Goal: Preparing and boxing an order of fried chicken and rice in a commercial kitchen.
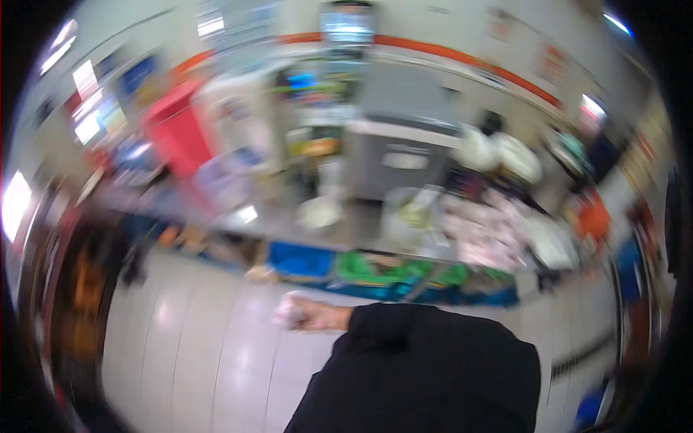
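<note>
My right hand (323,315), at the end of a black sleeve (433,346), is out in front of me over the tiled floor. Its fingers are closed around a pale pinkish-white bundle (287,312), perhaps a crumpled cloth; blur hides its exact kind. Beyond the hand stands a long metal worktable (281,230). A blue crate (300,258) and a green crate (360,268) sit low along its near side. My left hand is out of view.
On the worktable are a large grey lidded bin (403,135), a red container (181,127), a clear tub (409,216), a whitish bowl (319,212) and a spread pinkish heap (487,227). White filled bags (514,157) lie behind. A dark rack (81,303) stands at left.
</note>
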`<state>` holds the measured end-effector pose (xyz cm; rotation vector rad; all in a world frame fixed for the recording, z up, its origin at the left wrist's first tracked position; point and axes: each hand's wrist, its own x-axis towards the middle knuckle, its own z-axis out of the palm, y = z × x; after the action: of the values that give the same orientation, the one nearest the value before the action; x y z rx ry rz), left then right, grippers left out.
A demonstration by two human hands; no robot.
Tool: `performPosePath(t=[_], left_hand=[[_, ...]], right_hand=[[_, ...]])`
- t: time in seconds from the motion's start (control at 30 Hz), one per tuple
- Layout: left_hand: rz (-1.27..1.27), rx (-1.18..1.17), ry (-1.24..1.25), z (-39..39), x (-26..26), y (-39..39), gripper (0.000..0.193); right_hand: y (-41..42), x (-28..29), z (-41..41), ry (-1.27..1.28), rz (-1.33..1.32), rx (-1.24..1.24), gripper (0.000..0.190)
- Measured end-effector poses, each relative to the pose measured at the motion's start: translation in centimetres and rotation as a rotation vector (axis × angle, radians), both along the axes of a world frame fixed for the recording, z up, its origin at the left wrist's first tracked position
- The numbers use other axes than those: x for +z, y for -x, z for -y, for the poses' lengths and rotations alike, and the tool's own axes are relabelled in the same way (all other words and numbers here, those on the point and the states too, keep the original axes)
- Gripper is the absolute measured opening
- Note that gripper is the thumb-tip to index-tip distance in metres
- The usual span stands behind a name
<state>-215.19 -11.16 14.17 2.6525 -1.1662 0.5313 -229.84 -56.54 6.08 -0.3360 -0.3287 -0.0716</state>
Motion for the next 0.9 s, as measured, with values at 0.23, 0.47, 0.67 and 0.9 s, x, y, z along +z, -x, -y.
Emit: performPosePath(t=[0.23,0.47,0.67,0.9], left_hand=[[-0.115,0.661,0.509,-10.3,3.0,4.3,0.026],[-0.397,0.981,0.256,-19.0,-0.7,-2.6,0.035],[-1.245,2.046,0.192,-35.3,-20.3,17.0,0.046],[-1.493,2.405,0.499,-31.8,-20.2,26.6,0.051]], right_hand=[[-9.1,-5.2,-10.1,0.143,-0.785,0.151,0.052],[-29.1,-4.4,-22.3,0.119,-0.741,0.388,0.035],[-44.7,-6.2,-38.6,0.323,-0.773,0.595,0.041],[-56.2,-3.2,-64.7,0.617,-0.608,1.196,0.052]])
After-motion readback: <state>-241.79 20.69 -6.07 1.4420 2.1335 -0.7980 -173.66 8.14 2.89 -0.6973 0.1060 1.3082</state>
